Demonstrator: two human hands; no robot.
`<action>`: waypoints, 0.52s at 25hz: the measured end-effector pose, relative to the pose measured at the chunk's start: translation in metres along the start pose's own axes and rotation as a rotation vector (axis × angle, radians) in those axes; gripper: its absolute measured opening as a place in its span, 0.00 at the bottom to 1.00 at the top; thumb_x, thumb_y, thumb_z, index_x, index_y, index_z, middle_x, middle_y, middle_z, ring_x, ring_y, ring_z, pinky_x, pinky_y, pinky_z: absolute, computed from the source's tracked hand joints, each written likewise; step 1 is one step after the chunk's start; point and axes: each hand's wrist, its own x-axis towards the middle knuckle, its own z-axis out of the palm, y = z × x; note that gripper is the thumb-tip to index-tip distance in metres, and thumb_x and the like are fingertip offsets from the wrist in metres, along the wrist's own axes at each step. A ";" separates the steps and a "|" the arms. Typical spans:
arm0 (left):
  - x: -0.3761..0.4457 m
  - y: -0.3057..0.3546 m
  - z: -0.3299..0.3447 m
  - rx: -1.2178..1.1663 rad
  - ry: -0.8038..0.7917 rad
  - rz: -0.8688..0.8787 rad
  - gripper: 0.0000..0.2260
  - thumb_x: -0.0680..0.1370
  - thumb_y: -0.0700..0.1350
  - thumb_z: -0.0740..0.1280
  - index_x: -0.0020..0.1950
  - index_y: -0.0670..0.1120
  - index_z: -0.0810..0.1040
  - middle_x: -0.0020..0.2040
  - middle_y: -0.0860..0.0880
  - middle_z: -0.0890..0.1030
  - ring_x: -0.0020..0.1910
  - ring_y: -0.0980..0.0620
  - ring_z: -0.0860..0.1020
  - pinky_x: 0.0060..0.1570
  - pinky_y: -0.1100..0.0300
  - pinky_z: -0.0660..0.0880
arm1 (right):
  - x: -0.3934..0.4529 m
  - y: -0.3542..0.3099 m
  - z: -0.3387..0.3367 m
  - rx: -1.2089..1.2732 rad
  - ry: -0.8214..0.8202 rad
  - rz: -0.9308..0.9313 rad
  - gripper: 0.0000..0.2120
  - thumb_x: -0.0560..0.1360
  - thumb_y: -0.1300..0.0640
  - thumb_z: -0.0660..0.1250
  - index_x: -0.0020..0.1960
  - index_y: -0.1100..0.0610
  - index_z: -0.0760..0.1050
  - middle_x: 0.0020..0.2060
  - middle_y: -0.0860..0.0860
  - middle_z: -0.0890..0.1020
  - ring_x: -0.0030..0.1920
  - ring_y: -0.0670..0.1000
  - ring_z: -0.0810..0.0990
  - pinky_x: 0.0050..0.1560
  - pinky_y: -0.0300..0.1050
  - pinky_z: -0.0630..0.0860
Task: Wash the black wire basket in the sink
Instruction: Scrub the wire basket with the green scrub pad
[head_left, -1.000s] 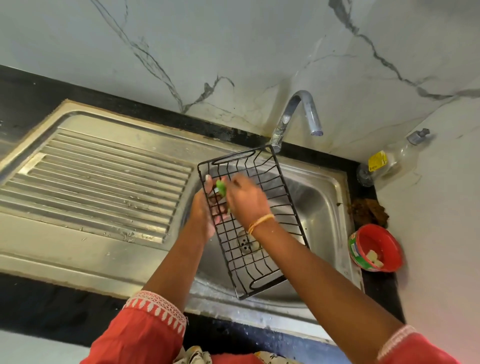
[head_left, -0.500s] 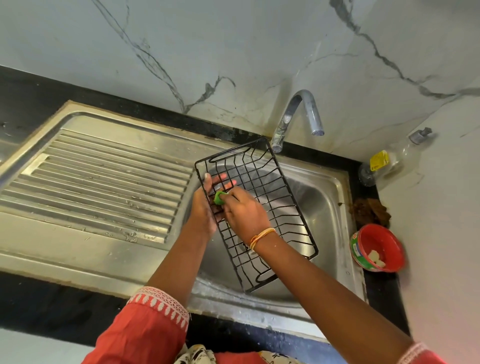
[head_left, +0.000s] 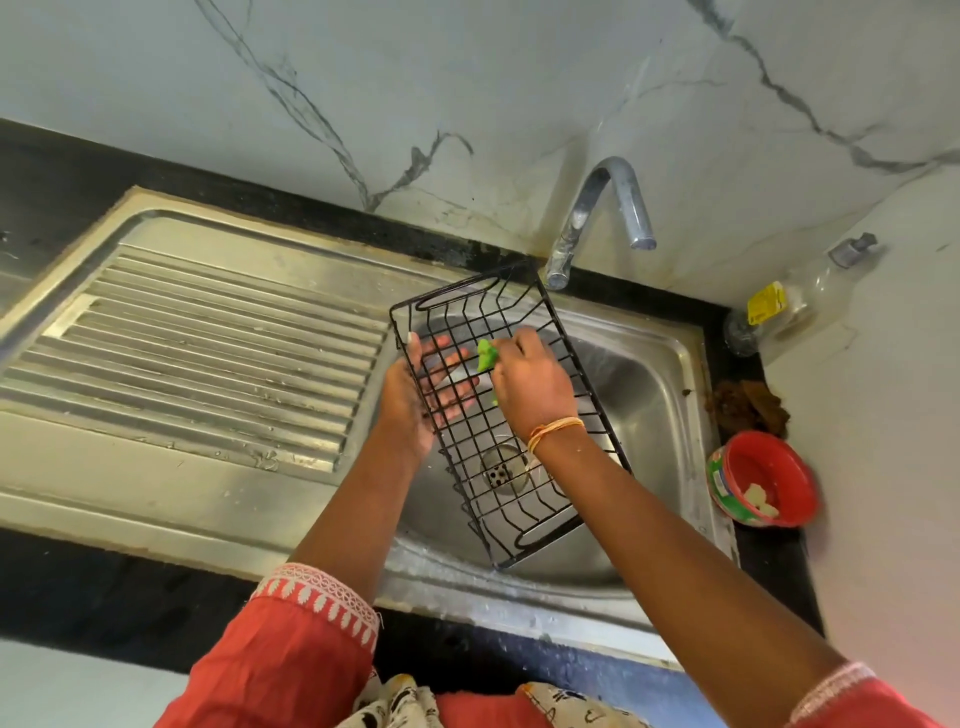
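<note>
A stainless steel sink with a ribbed draining board (head_left: 670, 395) lay under both hands. Above its basin the black rectangular wire basket (head_left: 498, 415) was held tilted, its far end just below the curved chrome tap (head_left: 602, 218). The left hand (head_left: 421, 395) supported the basket from beneath its left side, fingers spread flat behind the wires. The right hand (head_left: 530, 384), inside the basket beside the left, pinched a small green scrubbing pad (head_left: 487, 356) in curled fingers and pressed it to the wire floor. Well to the right of that grip, on the black counter, sat a round red tub (head_left: 763, 478), and behind it a clear plastic bottle with a yellow label (head_left: 779, 306).
</note>
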 end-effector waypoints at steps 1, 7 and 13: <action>0.000 0.000 0.001 0.003 0.002 -0.005 0.23 0.82 0.60 0.52 0.65 0.46 0.76 0.53 0.47 0.85 0.53 0.43 0.83 0.46 0.52 0.78 | 0.000 0.001 0.000 -0.009 -0.017 0.016 0.13 0.75 0.63 0.68 0.58 0.63 0.76 0.53 0.60 0.75 0.48 0.59 0.79 0.42 0.54 0.82; -0.003 0.001 0.004 0.007 0.020 -0.028 0.24 0.82 0.59 0.52 0.64 0.45 0.77 0.55 0.46 0.84 0.52 0.44 0.83 0.49 0.51 0.78 | -0.003 -0.001 -0.002 -0.006 -0.052 0.031 0.14 0.76 0.61 0.66 0.60 0.63 0.75 0.53 0.59 0.75 0.49 0.58 0.79 0.43 0.52 0.82; -0.001 -0.001 0.003 0.025 0.019 -0.037 0.25 0.81 0.61 0.54 0.64 0.44 0.77 0.55 0.46 0.84 0.52 0.44 0.83 0.46 0.52 0.78 | -0.003 -0.001 -0.004 -0.009 -0.064 0.053 0.14 0.76 0.61 0.66 0.60 0.62 0.74 0.54 0.59 0.74 0.49 0.58 0.79 0.42 0.52 0.82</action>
